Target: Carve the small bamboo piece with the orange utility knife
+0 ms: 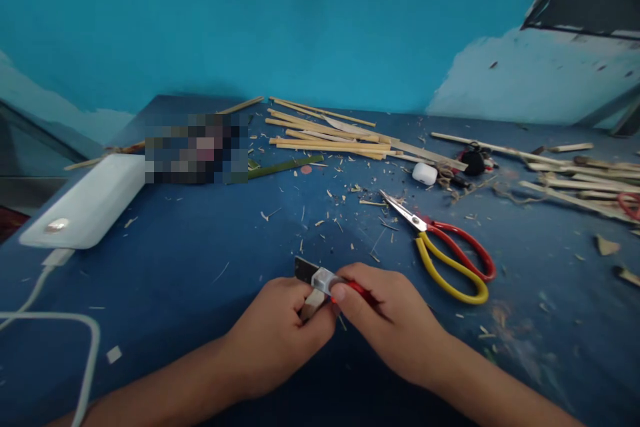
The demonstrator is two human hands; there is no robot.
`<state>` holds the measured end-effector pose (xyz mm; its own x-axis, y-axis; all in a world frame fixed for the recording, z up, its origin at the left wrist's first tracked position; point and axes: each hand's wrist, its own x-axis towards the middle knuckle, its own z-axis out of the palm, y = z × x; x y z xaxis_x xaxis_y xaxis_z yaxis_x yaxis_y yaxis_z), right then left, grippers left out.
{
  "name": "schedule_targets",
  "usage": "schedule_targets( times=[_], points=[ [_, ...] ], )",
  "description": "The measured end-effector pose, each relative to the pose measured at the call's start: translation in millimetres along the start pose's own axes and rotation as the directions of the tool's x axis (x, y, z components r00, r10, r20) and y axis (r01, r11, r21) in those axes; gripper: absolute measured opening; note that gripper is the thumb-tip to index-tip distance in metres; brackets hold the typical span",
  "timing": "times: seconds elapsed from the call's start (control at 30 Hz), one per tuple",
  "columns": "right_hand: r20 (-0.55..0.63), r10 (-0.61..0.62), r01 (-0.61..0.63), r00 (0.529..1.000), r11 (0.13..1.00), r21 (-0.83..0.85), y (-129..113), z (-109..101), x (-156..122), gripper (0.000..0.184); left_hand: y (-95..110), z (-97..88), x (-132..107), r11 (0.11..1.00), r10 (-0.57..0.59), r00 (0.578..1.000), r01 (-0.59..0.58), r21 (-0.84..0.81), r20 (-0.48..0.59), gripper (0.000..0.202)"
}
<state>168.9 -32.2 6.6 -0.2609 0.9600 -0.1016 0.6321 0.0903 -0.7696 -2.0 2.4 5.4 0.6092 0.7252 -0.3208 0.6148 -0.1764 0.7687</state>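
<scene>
Blue table (200, 240) under it all, sticks (330, 145) strewn well beyond the grip, left hand (280, 330) and right hand (393, 317) close together, both curled up snug, power bank (90, 203) off to their left, scissors (420, 223) ahead and right, cutter (325, 280) wrapped in the right fingers, wood bit (313, 305) pinched in the left just below it, can't tell if they touch

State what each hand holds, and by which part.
Right hand: the utility knife, gripped by its red handle. Left hand: a pale strip, mostly hidden, so the exact part cannot be told.
</scene>
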Motion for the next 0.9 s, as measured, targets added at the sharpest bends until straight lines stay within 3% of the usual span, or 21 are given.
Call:
schedule_targets(
  times=[0.23,0.77,0.9],
  points=[
    [-0.008,0.019,-0.019,1.0,1.0,0.002,2.4,2.5,-0.6,0.027,5.2,-2.3,0.4,0.997,0.076,0.997,-0.076,-0.004,-0.002,0.035],
    [-0.01,0.004,-0.003,1.0,1.0,0.021,2.3,0.7,-3.2,0.029,5.9,-3.8,-0.3,0.993,0.12,0.993,-0.12,0.013,0.008,0.031],
    [-0.016,-0.001,0.001,1.0,1.0,0.012,1.5,0.3,-2.8,0.029,2.2,1.5,-0.3,0.992,0.125,0.991,-0.125,0.001,-0.037,0.031]
  ],
)
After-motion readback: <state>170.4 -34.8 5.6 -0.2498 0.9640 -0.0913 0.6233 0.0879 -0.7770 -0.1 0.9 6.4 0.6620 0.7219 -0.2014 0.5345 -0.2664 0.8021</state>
